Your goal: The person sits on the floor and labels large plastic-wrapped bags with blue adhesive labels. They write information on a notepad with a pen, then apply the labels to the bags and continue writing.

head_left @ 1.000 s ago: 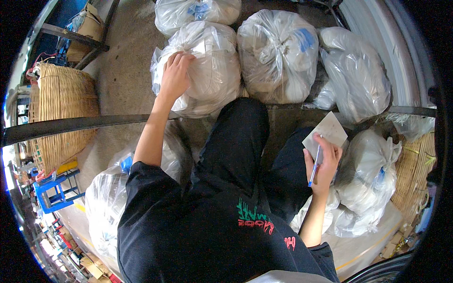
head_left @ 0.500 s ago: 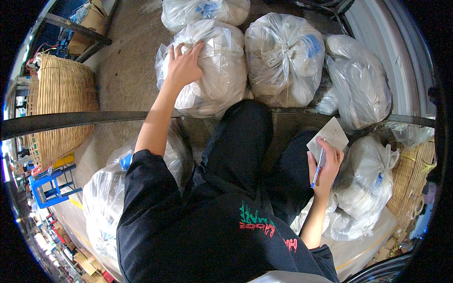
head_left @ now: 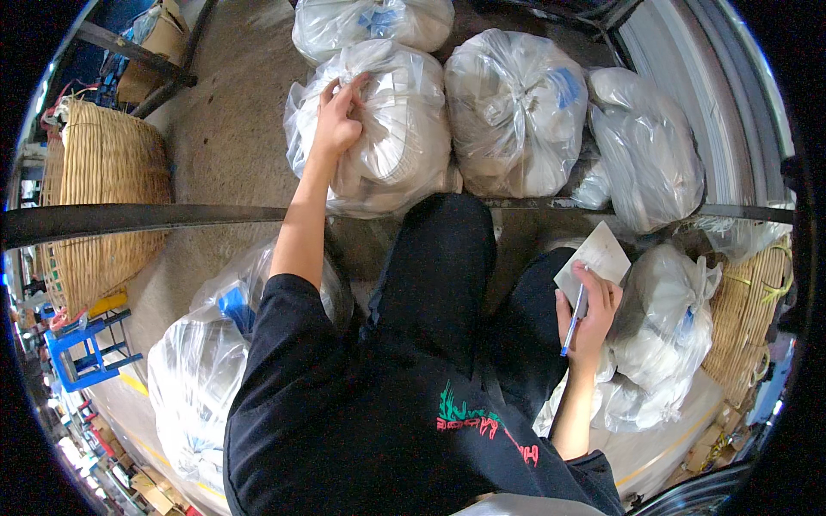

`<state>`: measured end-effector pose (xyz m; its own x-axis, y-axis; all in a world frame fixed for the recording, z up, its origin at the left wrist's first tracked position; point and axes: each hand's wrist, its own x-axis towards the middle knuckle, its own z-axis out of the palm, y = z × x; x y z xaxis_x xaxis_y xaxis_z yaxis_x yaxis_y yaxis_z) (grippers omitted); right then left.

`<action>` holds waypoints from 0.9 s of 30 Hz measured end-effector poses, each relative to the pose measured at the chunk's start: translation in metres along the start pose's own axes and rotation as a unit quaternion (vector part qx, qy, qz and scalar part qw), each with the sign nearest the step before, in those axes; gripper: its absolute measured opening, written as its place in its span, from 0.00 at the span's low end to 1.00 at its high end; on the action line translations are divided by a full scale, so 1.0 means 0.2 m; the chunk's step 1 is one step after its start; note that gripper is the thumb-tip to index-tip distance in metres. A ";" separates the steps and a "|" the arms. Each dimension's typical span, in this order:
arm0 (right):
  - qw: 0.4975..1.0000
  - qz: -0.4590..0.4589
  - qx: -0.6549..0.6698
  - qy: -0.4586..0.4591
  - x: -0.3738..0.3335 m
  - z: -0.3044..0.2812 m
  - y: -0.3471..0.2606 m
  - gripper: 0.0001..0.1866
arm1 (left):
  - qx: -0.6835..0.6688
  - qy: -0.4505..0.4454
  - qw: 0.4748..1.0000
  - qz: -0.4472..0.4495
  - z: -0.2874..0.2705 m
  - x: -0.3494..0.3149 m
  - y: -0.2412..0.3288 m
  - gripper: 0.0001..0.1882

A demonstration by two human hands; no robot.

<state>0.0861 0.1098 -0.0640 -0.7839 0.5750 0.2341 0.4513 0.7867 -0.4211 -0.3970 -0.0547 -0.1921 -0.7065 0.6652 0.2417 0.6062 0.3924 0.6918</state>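
My left hand (head_left: 338, 120) is at the gathered top of a bulging clear plastic bag (head_left: 404, 150) filled with white material. Its fingers are bent into the film and look closed on it, though the fingertips are partly hidden. Above my right thigh, my right hand (head_left: 588, 314) is closed around a blue-and-white pen (head_left: 574, 322) and a small white pad (head_left: 602, 253) of paper or card. The pen lies slanting along the fingers, while the pad sticks out beyond them.
Another full bag (head_left: 516, 112) stands beside the first, with a slimmer one (head_left: 650, 146) at its right. A dark bar (head_left: 146, 217) crosses the view. Left are a wicker basket (head_left: 112, 163) and blue stool (head_left: 86, 351); more bags (head_left: 194, 387) flank me. A shutter-like wall (head_left: 723, 95) rises right.
My left hand has turned and its fingers have drawn in on the bag's top. My right hand still holds the pen and pad, almost unmoved. The view has shifted slightly.
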 end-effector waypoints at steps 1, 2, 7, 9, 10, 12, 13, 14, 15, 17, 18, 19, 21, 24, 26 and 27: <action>1.000 0.004 0.011 -0.002 0.01 0.01 -0.03 0.25 | -0.027 0.002 1.000 0.013 -0.01 0.00 -0.02 0.29; 1.000 -0.002 0.010 -0.006 0.01 0.02 -0.05 0.24 | -0.053 0.003 0.998 0.026 -0.02 0.01 -0.03 0.25; 0.999 -0.028 0.006 -0.034 0.03 0.05 -0.13 0.25 | -0.076 0.024 0.994 0.073 -0.01 0.01 -0.02 0.08; 0.998 -0.035 0.003 -0.047 0.03 0.06 -0.16 0.25 | -0.093 0.025 0.992 0.084 -0.01 0.01 -0.03 0.07; 0.998 -0.039 0.001 -0.049 0.04 0.06 -0.18 0.25 | -0.109 0.020 0.991 0.077 -0.03 0.01 -0.01 0.07; 0.998 -0.044 -0.004 -0.052 0.04 0.06 -0.22 0.24 | -0.125 0.020 0.990 0.065 -0.02 0.00 -0.01 0.06; 0.998 -0.048 -0.001 -0.051 0.04 0.06 -0.24 0.24 | -0.124 0.026 0.990 0.059 -0.02 0.01 -0.02 0.06; 0.997 -0.051 0.001 -0.050 0.05 0.05 -0.25 0.24 | -0.123 0.031 0.990 0.055 -0.01 0.01 -0.03 0.06; 0.997 -0.053 0.003 -0.049 0.05 0.05 -0.26 0.24 | -0.123 0.029 0.991 0.052 0.00 0.01 -0.04 0.06; 0.997 -0.058 -0.010 -0.054 0.05 0.04 -0.29 0.23 | -0.124 0.022 0.991 0.048 0.00 0.02 -0.05 0.05; 0.997 -0.060 -0.017 -0.056 0.05 0.03 -0.30 0.23 | -0.126 0.023 0.991 0.047 0.00 0.03 -0.05 0.05; 0.997 -0.058 -0.021 -0.054 0.05 0.02 -0.31 0.23 | -0.129 0.023 0.990 0.047 0.00 0.03 -0.05 0.06; 0.997 -0.055 -0.030 -0.051 0.04 -0.01 -0.33 0.23 | -0.134 0.019 0.990 0.049 0.00 0.03 -0.06 0.06; 0.997 -0.064 -0.029 -0.030 0.01 -0.06 -0.33 0.23 | -0.133 0.012 0.989 0.065 -0.02 0.04 -0.06 0.06; 0.996 -0.071 -0.052 -0.019 -0.02 -0.09 -0.28 0.23 | -0.126 0.015 0.989 0.079 -0.01 0.04 -0.06 0.06; 0.996 -0.071 -0.056 -0.014 -0.03 -0.10 -0.26 0.23 | -0.120 0.019 0.989 0.080 -0.01 0.04 -0.06 0.06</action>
<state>0.0754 0.0696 -0.0258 -0.8539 0.4513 0.2591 0.3793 0.8806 -0.2841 -0.4107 -0.0550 -0.1979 -0.6246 0.6806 0.3830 0.6106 0.1198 0.7828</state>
